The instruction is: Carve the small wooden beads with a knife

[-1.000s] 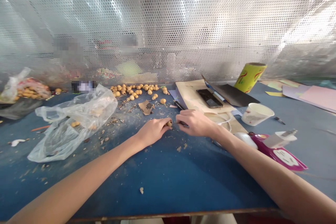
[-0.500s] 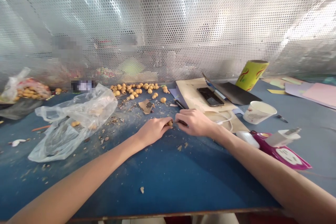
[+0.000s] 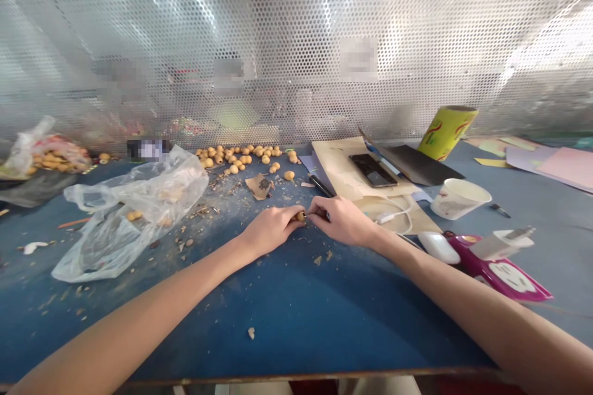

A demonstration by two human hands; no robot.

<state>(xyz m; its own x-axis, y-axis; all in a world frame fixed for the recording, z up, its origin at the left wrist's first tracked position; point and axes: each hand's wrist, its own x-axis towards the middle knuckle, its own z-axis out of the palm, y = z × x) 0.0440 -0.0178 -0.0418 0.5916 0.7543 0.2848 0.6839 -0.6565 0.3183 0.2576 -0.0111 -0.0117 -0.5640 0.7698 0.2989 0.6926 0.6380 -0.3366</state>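
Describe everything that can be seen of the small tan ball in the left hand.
The small tan ball is round, yellowish brown and matt, like wood or a nut. Most of it is hidden: the left hand pinches it in its fingertips, low over the blue table. The right hand holds a thin dark tool against it from the other side; the tip seems to touch it.

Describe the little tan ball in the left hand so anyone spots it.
On the blue table, both hands meet mid-front. The left hand pinches one small tan ball, facing the right hand. Lookalike balls lie loose by the perforated screen; only this one is held.
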